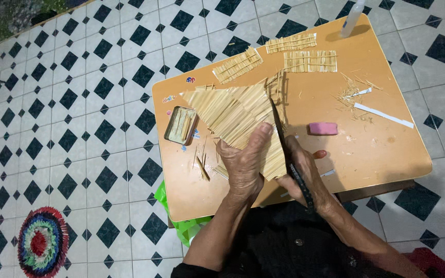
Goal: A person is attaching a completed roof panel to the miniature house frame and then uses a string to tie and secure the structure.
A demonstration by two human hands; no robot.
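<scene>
A round woven mat in red, green and blue lies far left on the tiled floor. Next comes the orange bench, with a green bag showing beneath its near edge. On the bench's left part sits a small open tin holding straw bits, with loose straw pieces just beside it. The left hand is pressed flat on a big straw sheet, thumb lying across its near edge. Just to the right, the right hand is closed around a dark blade, whose tip lies along the sheet's right edge. Three smaller straw panels lie toward the far side. A pink eraser rests right of the blade, then straw scraps and a white strip. A clear bottle stands at the far right corner.
</scene>
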